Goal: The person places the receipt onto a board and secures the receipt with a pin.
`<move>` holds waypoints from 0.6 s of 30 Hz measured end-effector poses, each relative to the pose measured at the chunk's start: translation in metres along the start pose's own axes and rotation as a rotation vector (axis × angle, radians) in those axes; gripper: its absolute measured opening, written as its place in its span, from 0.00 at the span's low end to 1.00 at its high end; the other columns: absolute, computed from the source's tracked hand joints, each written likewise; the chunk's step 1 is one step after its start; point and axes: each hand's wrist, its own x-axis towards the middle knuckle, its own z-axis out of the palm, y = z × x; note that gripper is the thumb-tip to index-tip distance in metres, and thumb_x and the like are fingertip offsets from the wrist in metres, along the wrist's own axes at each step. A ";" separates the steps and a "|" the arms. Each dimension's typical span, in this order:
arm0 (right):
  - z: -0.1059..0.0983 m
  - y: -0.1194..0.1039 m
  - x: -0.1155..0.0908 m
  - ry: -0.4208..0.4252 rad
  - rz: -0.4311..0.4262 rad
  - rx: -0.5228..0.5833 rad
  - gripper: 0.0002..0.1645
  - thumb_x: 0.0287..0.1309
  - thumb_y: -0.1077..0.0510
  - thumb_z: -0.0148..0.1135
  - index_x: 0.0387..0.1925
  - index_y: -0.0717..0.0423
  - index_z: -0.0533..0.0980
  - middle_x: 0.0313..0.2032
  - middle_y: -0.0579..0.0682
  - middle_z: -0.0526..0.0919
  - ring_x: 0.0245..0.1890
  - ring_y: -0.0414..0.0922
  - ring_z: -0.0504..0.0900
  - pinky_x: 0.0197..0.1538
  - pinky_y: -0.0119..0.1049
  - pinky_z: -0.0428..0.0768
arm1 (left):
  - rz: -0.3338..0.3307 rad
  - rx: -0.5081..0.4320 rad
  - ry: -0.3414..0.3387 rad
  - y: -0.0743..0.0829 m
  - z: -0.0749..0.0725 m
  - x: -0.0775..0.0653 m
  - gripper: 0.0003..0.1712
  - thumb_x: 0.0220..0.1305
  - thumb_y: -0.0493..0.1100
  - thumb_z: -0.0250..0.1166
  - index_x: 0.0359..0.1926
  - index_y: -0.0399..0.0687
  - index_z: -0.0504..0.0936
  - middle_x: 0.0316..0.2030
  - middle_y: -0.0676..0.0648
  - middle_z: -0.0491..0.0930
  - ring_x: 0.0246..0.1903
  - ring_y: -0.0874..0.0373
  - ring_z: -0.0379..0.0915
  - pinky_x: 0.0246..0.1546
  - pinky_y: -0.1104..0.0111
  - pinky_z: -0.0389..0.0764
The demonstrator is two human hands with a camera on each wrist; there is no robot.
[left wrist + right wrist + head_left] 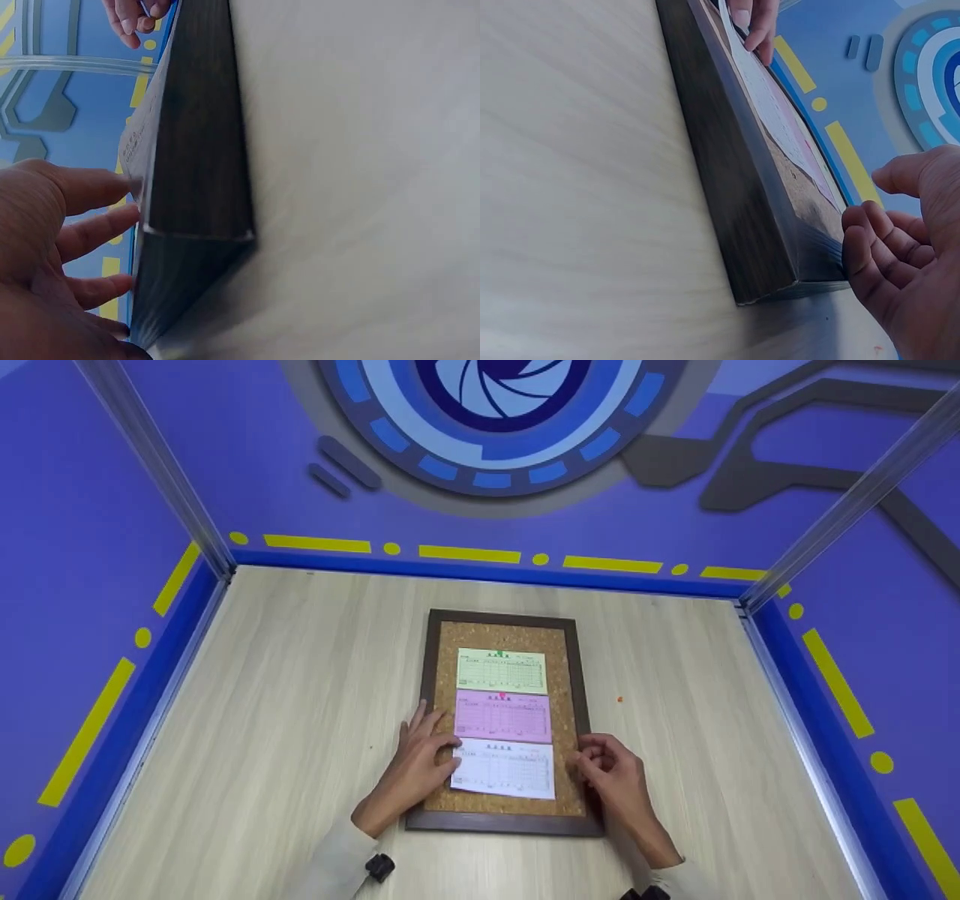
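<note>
A corkboard in a dark wooden frame (pixel 504 823) lies on the table, bearing three printed slips. At the top is a green slip (pixel 502 673) with a green pushpin (pixel 500 653); below it is a pink slip (pixel 502 718) with a pink pushpin (pixel 502 695). The lowest, a white slip (pixel 504 771), shows no pin. My left hand (pixel 421 750) rests over the frame's left side, thumb and index fingertips at the white slip's left edge, fingers spread. Loosely curled beside the frame's right edge, my right hand (pixel 616 776) shows nothing between thumb and fingers in the right wrist view (pixel 907 240).
A small orange object (pixel 619 700) lies on the wooden table (pixel 690 697) right of the board. Blue printed panels (pixel 495 532) with yellow markings enclose the back and sides, joined by metal posts (pixel 161 465) at the back corners.
</note>
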 end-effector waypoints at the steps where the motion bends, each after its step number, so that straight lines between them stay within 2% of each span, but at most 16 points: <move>1: 0.000 0.000 0.000 0.009 0.000 -0.005 0.17 0.66 0.67 0.77 0.54 0.63 0.84 0.35 0.53 0.86 0.30 0.42 0.82 0.30 0.29 0.81 | -0.006 -0.008 -0.002 0.000 0.000 -0.001 0.10 0.65 0.36 0.78 0.47 0.42 0.92 0.75 0.30 0.71 0.84 0.26 0.42 0.72 0.17 0.47; 9: -0.006 0.003 0.006 0.050 -0.066 -0.058 0.16 0.68 0.65 0.77 0.54 0.60 0.85 0.40 0.51 0.87 0.41 0.44 0.85 0.44 0.27 0.82 | -0.039 -0.049 -0.005 -0.003 0.003 -0.007 0.13 0.65 0.38 0.77 0.50 0.45 0.90 0.80 0.30 0.64 0.83 0.19 0.34 0.75 0.21 0.42; 18: -0.015 0.013 0.015 0.080 -0.075 -0.063 0.19 0.68 0.63 0.77 0.57 0.63 0.84 0.52 0.55 0.89 0.53 0.50 0.86 0.55 0.28 0.82 | -0.028 -0.047 -0.052 -0.007 0.002 -0.012 0.20 0.65 0.43 0.79 0.56 0.49 0.87 0.83 0.31 0.57 0.84 0.20 0.31 0.79 0.27 0.40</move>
